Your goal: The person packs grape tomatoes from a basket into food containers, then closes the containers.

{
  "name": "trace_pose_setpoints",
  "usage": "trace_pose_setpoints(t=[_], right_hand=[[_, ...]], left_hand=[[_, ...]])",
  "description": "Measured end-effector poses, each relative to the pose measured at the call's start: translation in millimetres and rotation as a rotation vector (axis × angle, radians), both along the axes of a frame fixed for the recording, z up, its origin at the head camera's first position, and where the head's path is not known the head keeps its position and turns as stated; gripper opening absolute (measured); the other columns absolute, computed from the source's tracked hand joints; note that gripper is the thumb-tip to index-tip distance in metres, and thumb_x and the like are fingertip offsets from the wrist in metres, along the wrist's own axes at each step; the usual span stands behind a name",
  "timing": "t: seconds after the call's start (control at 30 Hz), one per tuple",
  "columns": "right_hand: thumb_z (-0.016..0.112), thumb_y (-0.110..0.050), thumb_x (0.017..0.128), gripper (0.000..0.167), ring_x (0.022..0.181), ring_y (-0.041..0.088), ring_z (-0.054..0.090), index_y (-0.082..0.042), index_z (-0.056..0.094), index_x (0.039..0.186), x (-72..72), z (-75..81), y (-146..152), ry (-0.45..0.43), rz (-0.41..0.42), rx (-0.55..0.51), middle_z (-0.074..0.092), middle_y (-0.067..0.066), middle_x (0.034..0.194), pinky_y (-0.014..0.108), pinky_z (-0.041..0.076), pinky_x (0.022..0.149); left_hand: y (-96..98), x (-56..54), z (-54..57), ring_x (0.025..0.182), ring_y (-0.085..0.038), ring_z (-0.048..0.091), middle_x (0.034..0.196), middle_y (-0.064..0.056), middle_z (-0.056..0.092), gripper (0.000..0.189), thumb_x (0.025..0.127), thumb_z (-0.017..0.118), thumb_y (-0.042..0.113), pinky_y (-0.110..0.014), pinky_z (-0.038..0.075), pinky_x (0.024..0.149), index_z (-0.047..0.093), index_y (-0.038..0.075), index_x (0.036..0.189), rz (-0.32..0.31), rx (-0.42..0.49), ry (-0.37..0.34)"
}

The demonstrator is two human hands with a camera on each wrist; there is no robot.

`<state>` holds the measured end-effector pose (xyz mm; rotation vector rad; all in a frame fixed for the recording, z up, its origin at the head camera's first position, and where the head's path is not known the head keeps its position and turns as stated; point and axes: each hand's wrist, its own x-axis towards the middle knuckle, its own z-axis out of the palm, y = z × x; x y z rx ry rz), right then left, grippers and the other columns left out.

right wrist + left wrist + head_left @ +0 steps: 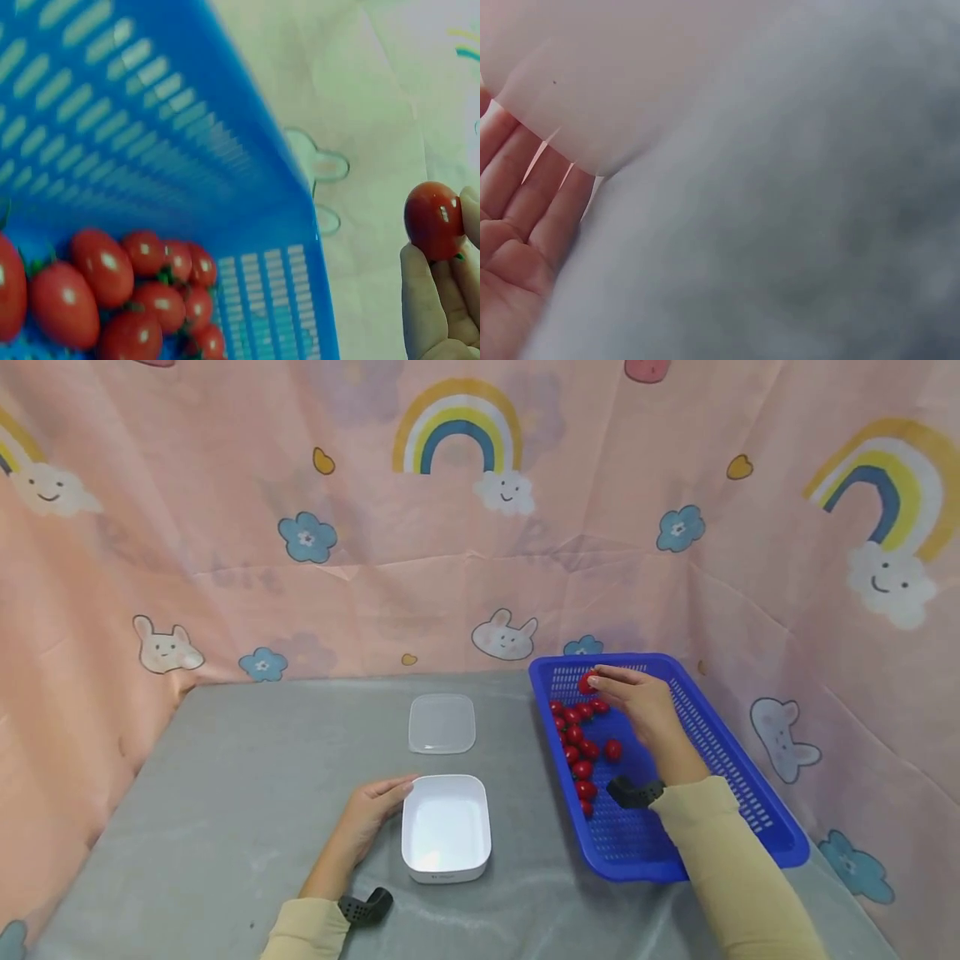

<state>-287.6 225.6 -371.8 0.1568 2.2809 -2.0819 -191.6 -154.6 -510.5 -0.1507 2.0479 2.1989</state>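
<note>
A white square box [446, 827] with no lid on it stands on the grey table. My left hand [369, 817] rests against the box's left side near the far corner. In the left wrist view its fairly straight fingers [532, 180] lie along the pale box wall [592, 82]. Above the far end of a blue basket [637, 847], my right hand [643, 700] pinches a red cherry tomato [587, 682] between thumb and fingers. The right wrist view shows this tomato [435, 221] held at the fingertips. Several more cherry tomatoes [574, 734] lie along the basket's left side.
Behind the box lies a translucent square lid [442, 724], flat on the grey tabletop [225, 793]. The basket's raised, slotted walls [720, 760] surround the tomatoes. A pink patterned curtain [420, 593] hangs behind the table and at both sides.
</note>
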Motion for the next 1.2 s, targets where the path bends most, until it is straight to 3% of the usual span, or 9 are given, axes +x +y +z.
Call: trace_pose_setpoints(t=[0.07,0.13,0.27,0.43,0.77,1.0,1.2], right_hand=[[0.078,-0.025,0.086,0.041,0.084,-0.005,0.070,-0.008,0.070,0.122,1.6,0.0,-6,0.003,0.011,-0.033,0.072,-0.021,0.087,0.010,0.054,0.079],[0.078,-0.024,0.086,0.042,0.084,-0.005,0.070,-0.007,0.069,0.124,2.9,1.1,-14,0.002,0.027,-0.032,0.072,-0.021,0.087,0.011,0.054,0.080],[0.074,-0.029,0.090,0.058,0.088,-0.007,0.068,0.000,0.057,0.137,6.5,5.1,-28,-0.006,0.073,0.045,0.070,-0.022,0.089,0.019,0.052,0.093],[0.072,-0.031,0.091,0.057,0.093,-0.007,0.068,-0.003,0.057,0.139,14.1,9.4,-44,-0.023,0.110,0.103,0.070,-0.021,0.093,0.030,0.048,0.103],[0.073,-0.031,0.091,0.050,0.111,0.013,0.066,-0.009,0.063,0.134,39.8,18.4,-73,-0.045,0.142,0.108,0.068,0.006,0.129,0.036,0.048,0.106],[0.074,-0.027,0.090,0.045,0.112,0.014,0.063,-0.007,0.066,0.129,58.5,21.4,-92,-0.050,0.181,0.091,0.072,0.001,0.120,0.037,0.047,0.108],[0.075,-0.021,0.089,0.043,0.111,0.013,0.062,-0.004,0.067,0.128,72.4,25.1,-105,-0.011,0.207,0.055,0.075,-0.006,0.109,0.029,0.052,0.099]], left_hand=[[-0.1,0.7,0.0,0.100,-0.002,0.068,0.122,-0.014,0.071,0.035,0.093,0.067,0.013,-0.021,0.055,0.088,0.066,-0.009,0.121,0.002,0.000,-0.003],[-0.2,1.1,0.5,0.100,-0.002,0.068,0.122,-0.014,0.071,0.035,0.093,0.067,0.014,-0.022,0.055,0.089,0.067,-0.009,0.120,0.006,-0.003,-0.002],[-0.8,1.4,0.9,0.101,-0.002,0.067,0.121,-0.013,0.071,0.035,0.093,0.067,0.014,-0.022,0.055,0.091,0.068,-0.008,0.119,0.009,-0.007,0.003],[-0.9,1.1,1.1,0.101,-0.002,0.068,0.121,-0.013,0.071,0.036,0.093,0.067,0.014,-0.021,0.055,0.089,0.067,-0.009,0.120,0.002,0.005,0.004],[-1.6,1.1,1.7,0.101,-0.002,0.067,0.121,-0.014,0.071,0.036,0.093,0.068,0.017,-0.023,0.055,0.091,0.068,-0.008,0.120,0.003,-0.027,0.004],[-2.8,-0.3,0.2,0.102,-0.003,0.067,0.123,-0.015,0.070,0.037,0.094,0.067,0.016,-0.022,0.054,0.091,0.066,-0.008,0.122,-0.012,-0.015,0.008],[-2.5,0.5,0.1,0.101,-0.003,0.067,0.122,-0.013,0.071,0.035,0.093,0.067,0.015,-0.023,0.055,0.091,0.067,-0.008,0.120,0.000,-0.013,0.013]])
